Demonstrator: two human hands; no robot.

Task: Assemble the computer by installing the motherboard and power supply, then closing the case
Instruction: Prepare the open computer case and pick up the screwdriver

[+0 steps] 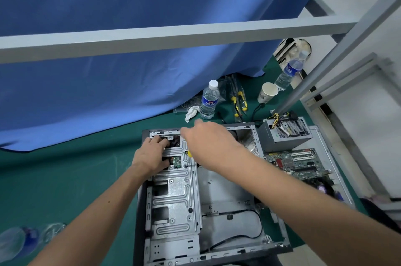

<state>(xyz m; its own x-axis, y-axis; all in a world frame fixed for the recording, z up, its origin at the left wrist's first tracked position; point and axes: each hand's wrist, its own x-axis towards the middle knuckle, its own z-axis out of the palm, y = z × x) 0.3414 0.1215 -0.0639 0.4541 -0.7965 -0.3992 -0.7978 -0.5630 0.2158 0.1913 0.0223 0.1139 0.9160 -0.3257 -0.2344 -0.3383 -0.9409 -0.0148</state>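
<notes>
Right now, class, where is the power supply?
In the head view, the power supply sits right of the open case, just beyond the motherboard.

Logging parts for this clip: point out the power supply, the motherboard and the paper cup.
power supply (282,138), head view, grey side wall.
motherboard (293,161), head view, green board middle.
paper cup (266,94), head view, outer wall.

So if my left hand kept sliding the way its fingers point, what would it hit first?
Probably the far rim of the computer case: the left hand rests on the drive cage, fingers aimed that way. Depth is unclear.
</notes>
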